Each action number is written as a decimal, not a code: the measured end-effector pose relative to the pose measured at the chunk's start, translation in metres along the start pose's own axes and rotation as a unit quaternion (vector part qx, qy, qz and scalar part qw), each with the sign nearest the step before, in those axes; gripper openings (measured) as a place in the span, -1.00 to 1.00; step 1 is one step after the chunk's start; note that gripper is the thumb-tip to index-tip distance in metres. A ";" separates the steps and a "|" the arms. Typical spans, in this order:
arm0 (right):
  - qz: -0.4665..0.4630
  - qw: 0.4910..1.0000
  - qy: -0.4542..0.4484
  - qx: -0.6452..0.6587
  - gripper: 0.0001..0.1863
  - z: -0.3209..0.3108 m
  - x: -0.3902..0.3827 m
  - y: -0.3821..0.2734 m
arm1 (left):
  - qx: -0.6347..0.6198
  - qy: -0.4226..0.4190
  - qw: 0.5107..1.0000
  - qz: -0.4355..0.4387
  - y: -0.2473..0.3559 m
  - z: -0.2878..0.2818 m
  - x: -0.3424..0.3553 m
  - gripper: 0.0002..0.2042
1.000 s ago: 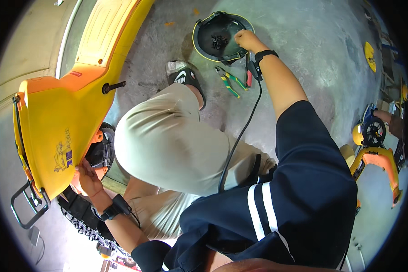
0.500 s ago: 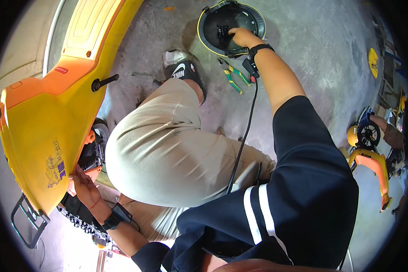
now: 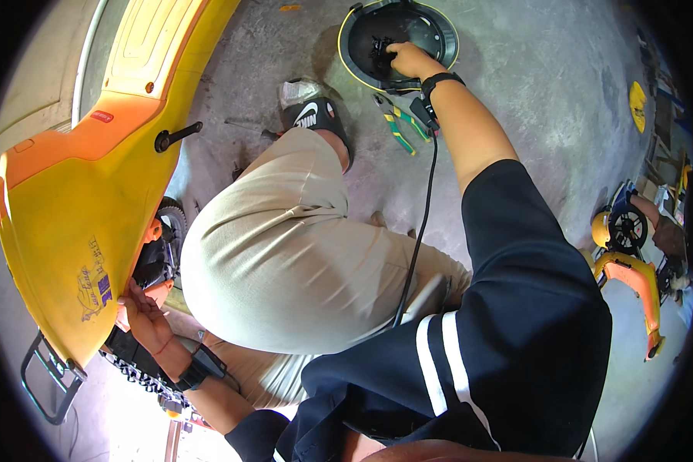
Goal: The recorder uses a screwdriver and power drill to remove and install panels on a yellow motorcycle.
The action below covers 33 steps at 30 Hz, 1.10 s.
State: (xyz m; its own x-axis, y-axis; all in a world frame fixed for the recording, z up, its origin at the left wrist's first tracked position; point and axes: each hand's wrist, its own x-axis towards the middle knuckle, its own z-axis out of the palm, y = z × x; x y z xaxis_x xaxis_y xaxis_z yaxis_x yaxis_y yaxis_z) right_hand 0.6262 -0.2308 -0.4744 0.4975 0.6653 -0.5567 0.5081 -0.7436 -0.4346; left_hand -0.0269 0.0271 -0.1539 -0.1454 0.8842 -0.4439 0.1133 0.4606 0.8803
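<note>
Over the black bowl [image 3: 408,29] at the top of the view, your right hand [image 3: 414,60] reaches down with bent fingers, their tips at a heap of small black pieces [image 3: 380,51] lying inside, toward the bowl's left side; whether they pinch one, you cannot tell from this angle. Far to the left, the fingers of your left hand [image 3: 148,319] are partly curled at the lower edge of a big yellow panel [image 3: 61,239], the thumb side against it; whether they grip something behind that edge is hidden. The step in hand looks like picking among the small pieces while your left hand keeps its place at the panel. Judging by that, the next move calls for a neat pinch on a single piece, clear of the others, with the left hand held steady. Around your hands, a band with a box sits on each wrist, and a black cable [image 3: 420,231] runs from the right one down to your waist. Just below the bowl, pliers [image 3: 398,127] with green and yellow handles lie on the floor, near your black sandal [image 3: 316,115]. A black crank [image 3: 179,136] sticks out from the yellow body above your knee, and a wheel [image 3: 175,219] shows beneath. Well apart, at the right, stands another orange and yellow frame [image 3: 630,269].
</note>
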 end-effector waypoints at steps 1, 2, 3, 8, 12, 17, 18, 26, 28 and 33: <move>-0.006 0.999 0.033 -0.040 -0.45 0.004 -0.002 -0.002 | 0.001 0.001 1.000 0.000 0.001 0.001 -0.001 -0.50; -0.012 0.994 0.067 -0.081 -0.47 0.007 -0.002 -0.002 | 0.007 0.003 1.000 0.001 0.001 0.002 -0.002 -0.50; -0.012 0.994 0.066 -0.080 -0.47 0.011 -0.001 -0.004 | 0.013 0.006 1.000 0.003 0.001 0.003 -0.002 -0.49; -0.060 0.997 0.038 0.016 -0.64 0.017 0.012 0.014 | 0.009 -0.018 1.000 -0.006 -0.002 -0.008 0.008 -0.47; -0.029 0.987 -0.032 0.154 -0.72 0.005 0.013 0.016 | 0.023 -0.038 0.999 0.002 -0.001 -0.011 0.007 -0.46; 0.048 0.989 0.117 0.080 -0.72 -0.005 0.007 0.028 | 0.026 -0.012 0.999 0.015 0.000 0.011 -0.003 -0.44; 0.040 0.989 0.111 0.086 -0.72 -0.008 0.005 0.027 | 0.030 -0.009 0.999 0.029 0.001 0.012 -0.003 -0.44; 0.002 0.993 0.082 0.085 -0.70 0.002 0.000 0.015 | 0.015 -0.029 0.999 0.004 0.000 -0.007 0.007 -0.48; -0.003 0.993 0.089 0.072 -0.69 0.007 0.003 0.015 | 0.015 -0.030 0.999 0.005 -0.001 -0.005 0.007 -0.48; 0.095 0.985 0.138 0.050 -0.67 0.000 -0.003 -0.002 | 0.003 0.014 1.000 0.007 0.002 0.013 -0.008 -0.46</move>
State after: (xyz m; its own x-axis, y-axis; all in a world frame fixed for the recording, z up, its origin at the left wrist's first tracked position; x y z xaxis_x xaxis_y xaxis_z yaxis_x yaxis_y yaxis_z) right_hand 0.6239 -0.2311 -0.4714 0.7559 0.4957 -0.4277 0.3223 -0.8504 -0.4159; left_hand -0.0123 0.0222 -0.1504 -0.1718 0.8881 -0.4264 0.1218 0.4486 0.8854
